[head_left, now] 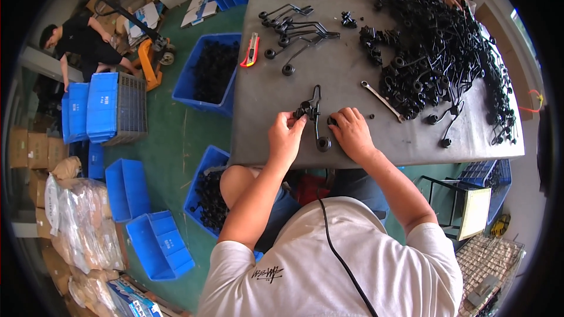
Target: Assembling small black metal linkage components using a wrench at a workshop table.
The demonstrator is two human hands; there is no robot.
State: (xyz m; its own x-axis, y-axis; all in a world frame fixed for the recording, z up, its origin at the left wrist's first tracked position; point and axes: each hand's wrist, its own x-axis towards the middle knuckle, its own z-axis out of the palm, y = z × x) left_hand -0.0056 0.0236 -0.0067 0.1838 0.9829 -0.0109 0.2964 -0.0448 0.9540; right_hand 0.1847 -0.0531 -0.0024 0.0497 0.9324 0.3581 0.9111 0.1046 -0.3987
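Observation:
My left hand pinches a small black fitting on a bent black metal rod part that lies on the grey table near its front edge. My right hand rests beside the rod's right side, fingertips closed on a small black piece. The rod ends in a round black roller between my two hands.
A big heap of black rod parts fills the table's right half, with a wrench beside it. Finished rods and a red utility knife lie at the far left. Blue bins stand on the green floor. Another person's hand works at the far edge.

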